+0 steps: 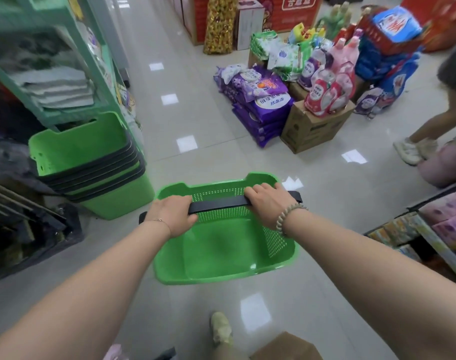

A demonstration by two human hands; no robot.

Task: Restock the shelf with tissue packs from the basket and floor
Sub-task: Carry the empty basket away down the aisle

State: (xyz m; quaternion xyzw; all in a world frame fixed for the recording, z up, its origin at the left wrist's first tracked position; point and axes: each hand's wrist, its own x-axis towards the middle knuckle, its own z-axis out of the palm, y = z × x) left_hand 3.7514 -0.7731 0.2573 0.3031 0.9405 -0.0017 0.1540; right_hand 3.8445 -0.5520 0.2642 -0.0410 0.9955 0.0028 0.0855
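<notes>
A green plastic basket (pixel 221 258) hangs in front of me above the tiled floor, and I see nothing inside it. Its black handle (pixel 219 205) runs across the top. My left hand (pixel 173 213) grips the handle near its left end. My right hand (pixel 269 203) grips it near the right end, with a bead bracelet on the wrist. Pink and purple tissue packs (pixel 447 219) lie on the low shelf (pixel 434 242) at the right edge. More purple packs (pixel 260 100) are piled on the floor ahead.
A stack of green baskets (pixel 91 162) stands at the left below a green rack (pixel 53 74). Cardboard boxes (pixel 312 128) with detergent bottles sit ahead right. Another person's legs (pixel 416 144) stand at the right. My foot (pixel 221 328) is below the basket.
</notes>
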